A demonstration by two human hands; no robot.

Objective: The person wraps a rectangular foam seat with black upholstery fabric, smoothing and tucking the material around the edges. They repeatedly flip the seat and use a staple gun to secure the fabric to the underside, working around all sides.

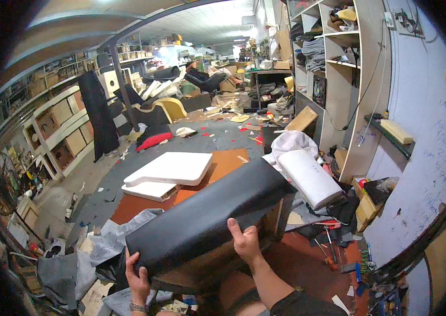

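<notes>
Black-covered box (210,213) lies slantwise in front of the person, lower end to the left and far end up to the right, its smooth dark cover uppermost and bare brown, wood-like sides showing beneath. What bears its weight is hidden. The left hand (137,282) grips its near left corner, thumb and fingers apart around the edge; the right hand (245,242) holds the near long side, thumb against the cover's edge, other fingers bent and partly hidden. Just beyond, two white slabs (175,167), one partly over the other, lie on a rust-brown sheet (225,171). By the box's right end rests a pale, rounded pad (310,179); by its left end, crumpled grey fabric (110,239). Hand tools (332,247) lie to the lower right, near a yellowish box (368,210). Farther out, open shelving (343,34) holds folded grey cloth (313,54) beside a pale, marked wall (423,179).
</notes>
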